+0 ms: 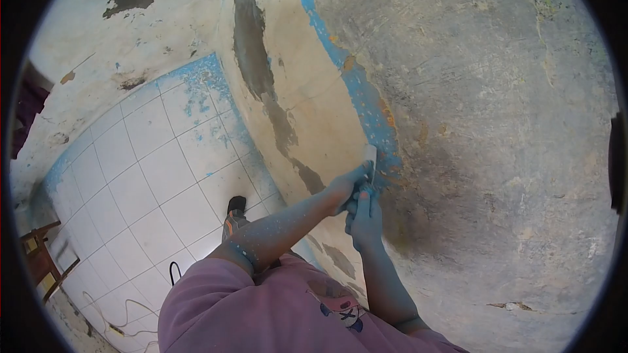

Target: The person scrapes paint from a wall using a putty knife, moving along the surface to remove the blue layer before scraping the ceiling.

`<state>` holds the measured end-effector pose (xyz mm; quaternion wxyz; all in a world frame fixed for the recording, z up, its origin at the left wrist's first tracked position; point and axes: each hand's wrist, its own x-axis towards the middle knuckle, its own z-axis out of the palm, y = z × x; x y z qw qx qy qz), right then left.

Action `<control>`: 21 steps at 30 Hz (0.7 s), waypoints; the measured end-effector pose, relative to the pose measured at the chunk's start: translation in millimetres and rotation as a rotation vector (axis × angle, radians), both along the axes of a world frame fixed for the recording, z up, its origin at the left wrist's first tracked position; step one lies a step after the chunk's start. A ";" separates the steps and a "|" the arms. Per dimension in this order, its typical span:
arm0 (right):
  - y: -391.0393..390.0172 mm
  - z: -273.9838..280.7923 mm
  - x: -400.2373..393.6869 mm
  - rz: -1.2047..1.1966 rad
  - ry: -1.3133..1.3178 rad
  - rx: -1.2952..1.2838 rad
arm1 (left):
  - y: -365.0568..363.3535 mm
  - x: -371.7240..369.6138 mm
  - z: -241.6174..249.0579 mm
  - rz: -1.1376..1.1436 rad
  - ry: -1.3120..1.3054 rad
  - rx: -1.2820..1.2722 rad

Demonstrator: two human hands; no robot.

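Observation:
A scraper (371,155) with a pale, flat blade points up against the wall, at the edge of a blue paint strip (366,101). My left hand (344,191) comes in from the left, its fingers closed around the tool just below the blade. Right beside and slightly lower, my right hand (366,219) is closed at the handle end, close against the left one. The handle is mostly hidden by the fingers. Blue dust coats both hands and forearms.
Bare grey wall (497,124) lies to the right, with cream wall and grey patches (252,39) to the left. White floor tiles (157,176) carry a dark shoe (237,204), a pale cable (131,323) and a wooden chair (42,261) at the far left.

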<state>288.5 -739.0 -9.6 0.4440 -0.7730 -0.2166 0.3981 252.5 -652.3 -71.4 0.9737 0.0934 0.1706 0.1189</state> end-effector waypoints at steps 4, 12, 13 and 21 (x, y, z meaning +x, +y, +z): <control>13.9 0.7 -8.4 -0.017 -0.028 -0.009 | 10.9 -9.2 6.9 0.049 0.051 -0.025; -3.6 6.4 -12.4 0.048 -0.126 0.012 | -1.3 -11.0 11.9 -0.034 -0.015 0.062; -0.1 1.2 -10.4 0.074 -0.163 0.034 | 3.9 -10.0 11.0 -0.002 -0.021 0.014; -4.9 23.5 -12.5 -0.031 0.064 -0.011 | 11.1 -10.6 13.5 -0.027 -0.145 -0.014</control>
